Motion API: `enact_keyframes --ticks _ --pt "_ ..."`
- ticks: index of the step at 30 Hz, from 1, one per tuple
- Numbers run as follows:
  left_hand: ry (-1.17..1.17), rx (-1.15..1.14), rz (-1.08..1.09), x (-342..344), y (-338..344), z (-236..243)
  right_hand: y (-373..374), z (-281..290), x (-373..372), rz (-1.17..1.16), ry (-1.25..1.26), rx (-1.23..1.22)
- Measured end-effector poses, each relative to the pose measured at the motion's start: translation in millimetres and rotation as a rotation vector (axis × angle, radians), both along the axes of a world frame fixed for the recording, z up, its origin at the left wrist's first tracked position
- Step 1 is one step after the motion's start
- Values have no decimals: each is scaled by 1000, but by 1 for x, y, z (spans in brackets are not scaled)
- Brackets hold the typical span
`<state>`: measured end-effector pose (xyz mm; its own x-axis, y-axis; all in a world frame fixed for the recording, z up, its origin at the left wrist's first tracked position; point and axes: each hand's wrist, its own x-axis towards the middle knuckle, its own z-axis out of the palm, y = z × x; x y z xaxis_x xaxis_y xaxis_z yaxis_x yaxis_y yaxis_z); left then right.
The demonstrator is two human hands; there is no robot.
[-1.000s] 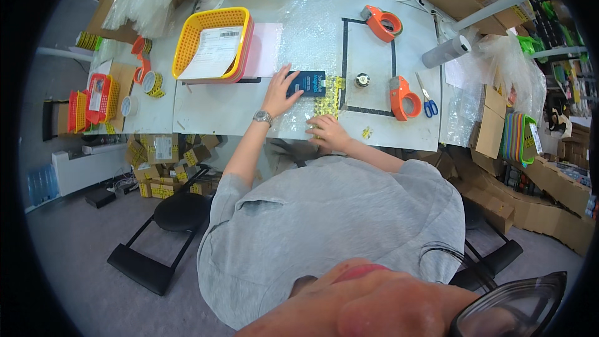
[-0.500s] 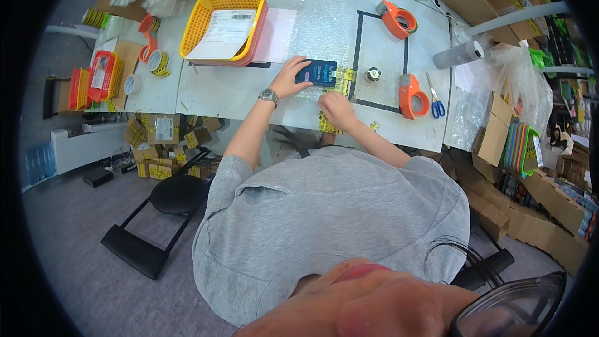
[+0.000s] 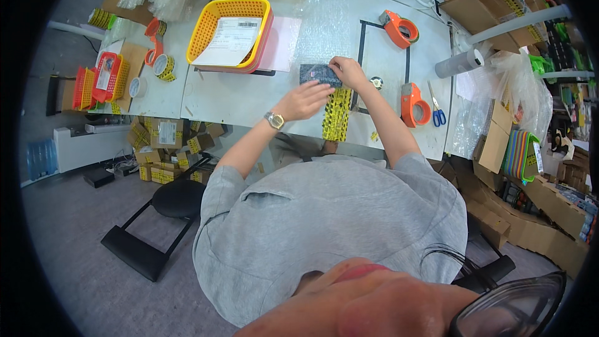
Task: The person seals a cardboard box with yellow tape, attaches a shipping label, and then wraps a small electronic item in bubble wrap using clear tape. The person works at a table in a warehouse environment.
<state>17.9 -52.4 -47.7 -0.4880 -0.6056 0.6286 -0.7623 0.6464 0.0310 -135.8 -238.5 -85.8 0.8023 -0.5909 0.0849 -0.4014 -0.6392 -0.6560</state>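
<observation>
A small dark blue box lies near the table's front. Its surface looks hazy and greyish, apparently under a layer of clear bubble wrap, a sheet of which stretches behind it. My right hand is at the box's right end, fingers closed; what they pinch is too small to make out. Just below the box, my left hand has its fingers stretched out, tips by the box's lower edge. A strip of yellow-and-black tape runs from under the box toward the table's front edge.
A yellow basket with a printed sheet stands at the back left. To the right are two orange tape dispensers, blue-handled scissors and a small round object. A grey cylinder stands farther right.
My right hand has moved up from the tape to the box's right end. The left hand has slid off the box toward me and opened. The box now looks hazier, its print less clear.
</observation>
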Motion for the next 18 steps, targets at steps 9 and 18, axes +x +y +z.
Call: enact_keyframes --ticks 9,18 --pt "31 344 427 13 -32 -47 0 16 0 -4 -66 -167" --pt "73 643 467 30 -40 -19 29 29 -32 116 91 -140"
